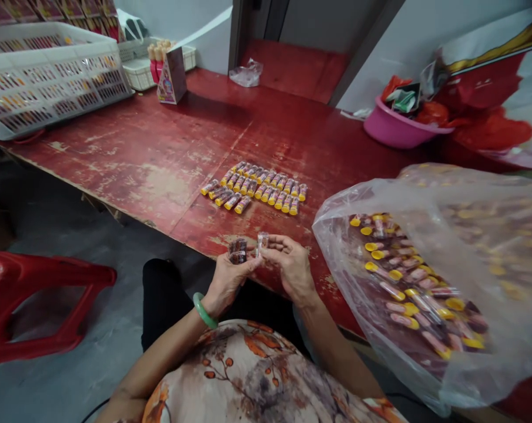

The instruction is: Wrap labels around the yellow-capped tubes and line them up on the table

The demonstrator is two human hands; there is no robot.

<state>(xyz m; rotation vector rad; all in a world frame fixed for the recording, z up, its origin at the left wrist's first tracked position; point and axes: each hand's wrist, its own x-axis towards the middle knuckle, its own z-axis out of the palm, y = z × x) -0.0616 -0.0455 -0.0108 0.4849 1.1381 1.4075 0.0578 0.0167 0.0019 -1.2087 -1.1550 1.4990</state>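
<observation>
My left hand [225,282] is closed around a few small dark clear-wrapped pieces [237,251] at the table's front edge. Beside it, my right hand [295,271] pinches one small clear tube [263,241] between thumb and fingers. The two hands are close together, and the lower ends of what they hold are partly hidden by fingers. Beyond them, small clear tubes with yellow caps [257,187] lie side by side in slanting rows on the red table [160,176]. To the right, a clear plastic bag [336,235] lies open with many more yellow-capped tubes [407,270] heaped inside.
A white slatted basket [49,73] stands at the back left, near a triangular box [172,76] with pink tubes beside it. A crumpled plastic bag [247,73] lies at the back. A pink basin [402,126] stands back right. A red stool [45,305] is at left.
</observation>
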